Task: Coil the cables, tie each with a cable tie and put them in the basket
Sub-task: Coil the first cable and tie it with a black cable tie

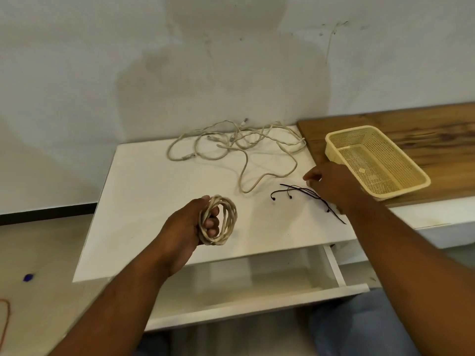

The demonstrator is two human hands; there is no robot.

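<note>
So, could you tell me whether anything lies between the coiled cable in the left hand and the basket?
Only the right hand, over the cable ties, sits between the coiled cable and the basket.

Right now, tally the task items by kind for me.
Coiled beige cable, in the left hand: 1
Tangled heap of loose beige cables: 1 heap, strands uncountable
Thin black cable ties: 3 visible
Cream perforated plastic basket: 1
Total: 6

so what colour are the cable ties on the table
Black; the thin cable ties show clearly in the head view.
</note>
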